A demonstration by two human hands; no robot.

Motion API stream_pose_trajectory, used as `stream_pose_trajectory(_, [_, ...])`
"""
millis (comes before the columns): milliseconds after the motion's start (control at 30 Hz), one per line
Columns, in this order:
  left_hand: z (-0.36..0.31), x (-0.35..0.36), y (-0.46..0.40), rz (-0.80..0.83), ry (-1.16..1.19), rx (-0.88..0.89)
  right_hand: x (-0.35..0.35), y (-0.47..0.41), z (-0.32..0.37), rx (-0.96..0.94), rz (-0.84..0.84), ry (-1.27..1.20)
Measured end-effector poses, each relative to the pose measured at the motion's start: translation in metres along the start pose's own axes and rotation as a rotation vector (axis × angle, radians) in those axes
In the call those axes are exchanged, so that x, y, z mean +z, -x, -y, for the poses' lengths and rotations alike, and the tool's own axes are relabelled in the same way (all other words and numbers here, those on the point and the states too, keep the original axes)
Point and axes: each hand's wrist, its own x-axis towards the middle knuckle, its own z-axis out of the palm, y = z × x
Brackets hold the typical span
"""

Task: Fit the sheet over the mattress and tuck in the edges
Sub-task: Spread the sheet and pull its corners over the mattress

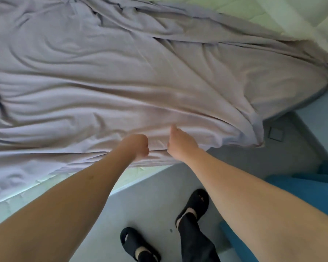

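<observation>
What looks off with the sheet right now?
The sheet lies skewed and heavily wrinkled. Bare mattress shows at the far right, and its near side is uncovered left of the hands. Left hand and right hand grip the near edge; nothing looks torn.

The sheet (121,72) is plain pale lilac-grey, the mattress (254,14) pale green-white with quilted stitching. The slippers (196,203) are black, the floor (140,205) light grey, the furniture (301,188) beside it teal.
</observation>
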Motion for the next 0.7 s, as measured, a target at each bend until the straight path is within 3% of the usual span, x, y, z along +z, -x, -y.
stream_pose_trajectory(67, [0.028, 0.021, 0.019, 0.038, -0.029, -0.019, 0.019, 0.007, 0.018, -0.01, 0.022, -0.005])
stream_pose_trajectory(233, [0.092, 0.068, 0.052, 0.05, 0.102, -0.108, 0.071, 0.015, 0.059, -0.159, 0.347, 0.199])
stream_pose_trajectory(300, [0.112, 0.083, 0.059, 0.04, 0.167, -0.127, 0.092, 0.015, 0.074, -0.218, 0.397, 0.294])
stream_pose_trajectory(467, [0.148, 0.113, 0.077, 0.032, 0.245, -0.099, 0.127, 0.008, 0.1, -0.259, 0.351, 0.519])
stream_pose_trajectory(600, [0.169, 0.124, 0.087, -0.077, 0.233, -0.045, 0.127, 0.009, 0.122, -0.17, 0.133, 0.345])
stream_pose_trajectory(700, [0.172, 0.126, 0.091, -0.189, 0.097, 0.009, 0.116, 0.013, 0.13, -0.106, 0.154, 0.078])
